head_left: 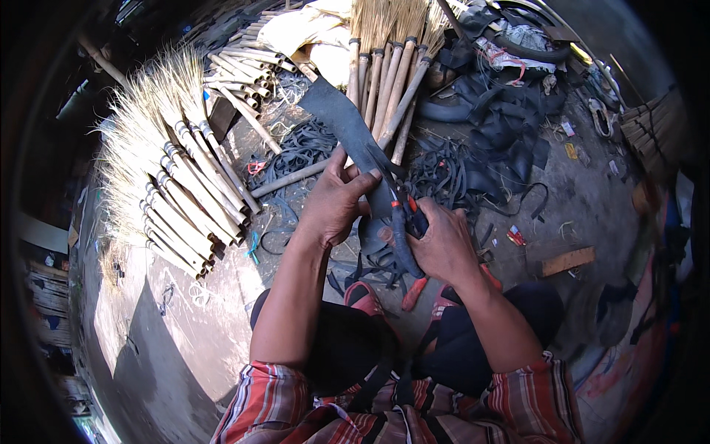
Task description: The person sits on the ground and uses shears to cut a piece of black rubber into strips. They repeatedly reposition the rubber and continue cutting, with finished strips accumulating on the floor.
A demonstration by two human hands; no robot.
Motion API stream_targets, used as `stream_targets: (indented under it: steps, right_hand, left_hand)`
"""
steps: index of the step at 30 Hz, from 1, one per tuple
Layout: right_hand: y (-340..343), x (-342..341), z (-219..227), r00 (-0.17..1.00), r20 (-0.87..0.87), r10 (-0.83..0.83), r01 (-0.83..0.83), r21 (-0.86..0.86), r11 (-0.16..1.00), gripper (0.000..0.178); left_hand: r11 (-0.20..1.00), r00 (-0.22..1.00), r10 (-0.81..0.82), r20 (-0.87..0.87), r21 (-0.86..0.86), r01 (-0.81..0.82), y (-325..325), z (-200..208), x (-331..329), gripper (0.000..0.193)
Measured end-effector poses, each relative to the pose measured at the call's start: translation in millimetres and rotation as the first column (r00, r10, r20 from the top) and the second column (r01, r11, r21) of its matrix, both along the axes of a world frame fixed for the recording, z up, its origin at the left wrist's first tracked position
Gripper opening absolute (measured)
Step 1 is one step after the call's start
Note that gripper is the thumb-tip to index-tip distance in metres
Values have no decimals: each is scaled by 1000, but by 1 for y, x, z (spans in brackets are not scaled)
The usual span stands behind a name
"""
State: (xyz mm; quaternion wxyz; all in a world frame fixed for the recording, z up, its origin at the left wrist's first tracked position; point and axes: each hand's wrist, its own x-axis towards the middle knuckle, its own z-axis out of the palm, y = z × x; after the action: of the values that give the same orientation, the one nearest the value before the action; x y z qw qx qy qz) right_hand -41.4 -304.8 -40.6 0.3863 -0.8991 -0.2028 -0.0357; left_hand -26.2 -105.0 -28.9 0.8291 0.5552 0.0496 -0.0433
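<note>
My left hand (pixel 334 201) is closed on the edge of a long dark rubber sheet (pixel 331 109), its thumb lying on top. The sheet slants up and away to the left, over the broom handles. In my right hand (pixel 446 244) is a pair of scissors (pixel 400 233) with dark blue handles and orange-red parts near the pivot. Their dark blades lie at the sheet's right edge, just beside my left fingertips. How far the blades are apart is hard to make out against the dark rubber.
Bundled straw brooms (pixel 196 174) lie at the left, more brooms (pixel 386 81) at the far middle. Bare handles (pixel 244 70) are stacked behind. Black strips (pixel 305 142) and a rubber heap (pixel 503 140) cover the floor ahead. A wooden block (pixel 568 261) sits at the right.
</note>
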Motion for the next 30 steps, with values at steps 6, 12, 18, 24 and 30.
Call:
stream_targets:
  steps: [6, 12, 18, 24, 30]
  right_hand:
    - [-9, 1, 9, 972, -235, 6, -14, -31, 999, 71]
    - [-7, -4, 11, 950, -311, 32, -43, -30, 999, 66]
    - [0, 5, -12, 966, 258, 0, 4, -16, 1000, 65]
    - [-7, 0, 3, 983, -179, -40, 30, -63, 998, 65]
    - [-5, -2, 4, 981, -195, 16, -18, -7, 1000, 65]
  left_hand:
    - [998, 999, -47, -2, 48, 47, -2, -2, 2, 64]
    - [994, 995, 94, -22, -52, -95, 12, 2, 6, 69]
    - [1000, 999, -3, -32, -13, 3, 3, -1, -1, 78]
    - [997, 999, 36, -27, 69, -34, 0, 1, -1, 76]
    - [995, 998, 60, -13, 77, -59, 12, 6, 1, 62]
